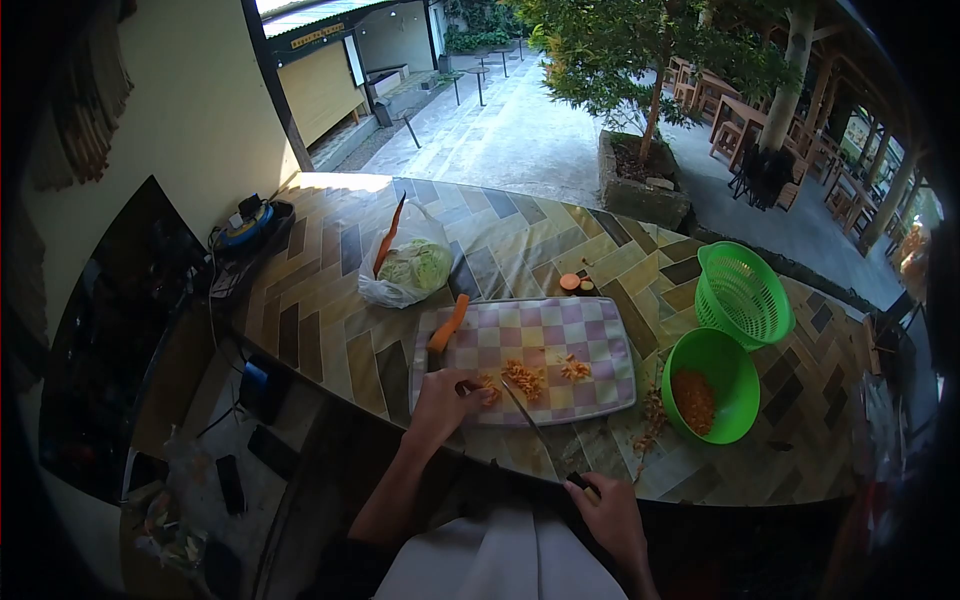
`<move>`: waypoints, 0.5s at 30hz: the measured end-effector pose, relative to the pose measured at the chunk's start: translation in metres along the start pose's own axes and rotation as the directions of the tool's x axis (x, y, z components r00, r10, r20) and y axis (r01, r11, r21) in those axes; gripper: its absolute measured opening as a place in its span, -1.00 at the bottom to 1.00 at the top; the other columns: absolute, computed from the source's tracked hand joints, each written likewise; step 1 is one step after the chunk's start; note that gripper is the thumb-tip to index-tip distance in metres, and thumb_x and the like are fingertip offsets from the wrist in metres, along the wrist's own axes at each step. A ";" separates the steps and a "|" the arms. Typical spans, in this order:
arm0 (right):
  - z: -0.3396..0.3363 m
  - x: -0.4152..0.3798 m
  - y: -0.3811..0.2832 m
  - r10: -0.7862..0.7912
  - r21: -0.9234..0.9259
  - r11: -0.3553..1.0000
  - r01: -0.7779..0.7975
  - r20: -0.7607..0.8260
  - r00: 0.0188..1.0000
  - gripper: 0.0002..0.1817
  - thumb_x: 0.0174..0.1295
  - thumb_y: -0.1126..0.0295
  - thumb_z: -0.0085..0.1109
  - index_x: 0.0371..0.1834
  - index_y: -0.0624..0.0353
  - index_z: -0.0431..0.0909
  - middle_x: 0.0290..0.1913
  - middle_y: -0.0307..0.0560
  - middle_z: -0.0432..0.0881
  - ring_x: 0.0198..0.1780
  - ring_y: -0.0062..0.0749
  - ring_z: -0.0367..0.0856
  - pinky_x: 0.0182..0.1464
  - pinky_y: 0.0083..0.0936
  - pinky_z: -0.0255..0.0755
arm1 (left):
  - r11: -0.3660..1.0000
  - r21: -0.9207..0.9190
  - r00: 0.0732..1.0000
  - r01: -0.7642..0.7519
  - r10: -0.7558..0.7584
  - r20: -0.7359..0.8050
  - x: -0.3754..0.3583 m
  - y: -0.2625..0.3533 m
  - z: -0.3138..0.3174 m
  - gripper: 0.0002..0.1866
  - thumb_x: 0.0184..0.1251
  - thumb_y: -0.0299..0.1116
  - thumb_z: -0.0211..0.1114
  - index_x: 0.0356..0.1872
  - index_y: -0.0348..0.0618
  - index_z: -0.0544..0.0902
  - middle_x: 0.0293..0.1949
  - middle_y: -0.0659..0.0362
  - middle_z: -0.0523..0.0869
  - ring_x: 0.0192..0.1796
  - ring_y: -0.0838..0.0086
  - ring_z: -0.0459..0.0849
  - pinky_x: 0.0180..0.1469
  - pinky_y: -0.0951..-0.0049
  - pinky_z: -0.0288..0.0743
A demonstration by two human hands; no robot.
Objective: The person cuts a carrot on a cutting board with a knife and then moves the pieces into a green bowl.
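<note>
My right hand (608,515) is wrapped round the dark handle of a knife (527,417), whose blade points up and left over the checkered tray (600,345). At the blade's tip lies a pile of chopped orange pieces (523,380), with a smaller pile (574,368) to its right. My left hand (447,402) rests at the tray's lower left, fingers bent together against more orange bits; whether it grips them is hidden. A long orange carrot piece (449,323) lies across the tray's upper left edge.
A plastic bag (405,290) holds cabbage and a carrot strip behind the tray. Right of the tray are a green bowl (743,400) with orange bits and a green colander (735,290). Round carrot ends (570,282) lie behind it. Phones (230,484) sit lower left.
</note>
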State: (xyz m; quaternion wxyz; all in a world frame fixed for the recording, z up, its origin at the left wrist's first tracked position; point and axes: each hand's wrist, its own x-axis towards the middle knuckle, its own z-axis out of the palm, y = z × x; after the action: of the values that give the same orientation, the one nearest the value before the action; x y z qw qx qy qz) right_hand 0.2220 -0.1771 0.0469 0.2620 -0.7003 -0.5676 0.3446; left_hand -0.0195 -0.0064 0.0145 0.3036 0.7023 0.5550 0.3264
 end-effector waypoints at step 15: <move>-0.001 -0.003 0.002 -0.017 0.007 1.000 0.017 -0.001 1.000 -0.55 0.31 0.16 0.30 -0.11 0.46 0.67 -0.31 0.39 0.68 -0.20 0.21 0.72 -0.18 -0.20 0.55 | 0.993 0.057 0.994 -0.103 0.102 0.027 -0.004 0.002 0.011 -0.84 0.06 -0.50 0.47 -0.30 -0.31 0.78 -0.32 -0.03 0.76 -0.36 0.24 0.73 -0.20 0.32 0.61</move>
State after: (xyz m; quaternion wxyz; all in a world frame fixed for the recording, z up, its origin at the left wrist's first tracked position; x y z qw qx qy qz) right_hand 0.2237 -0.1804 0.0466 0.2677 -0.6946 -0.5722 0.3440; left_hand -0.0098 -0.0116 0.0089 0.2724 0.7424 0.5237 0.3168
